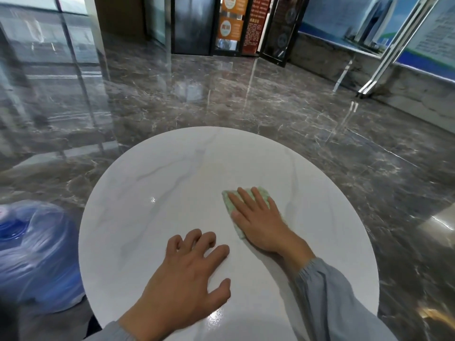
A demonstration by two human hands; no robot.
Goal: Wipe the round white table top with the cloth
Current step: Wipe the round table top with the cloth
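Observation:
The round white table top, faintly grey-veined and glossy, fills the lower middle of the view. A pale green cloth lies flat on it, right of centre. My right hand presses down on the cloth with straight, spread fingers and covers most of it. My left hand rests on the bare table surface near the front edge, fingers spread and slightly bent, holding nothing. Both wrists show grey sleeves.
A blue water bottle wrapped in clear plastic stands on the floor at the table's left edge. Dark polished marble floor surrounds the table. Glass doors and sign boards stand at the back, and a metal-framed glass panel at the right.

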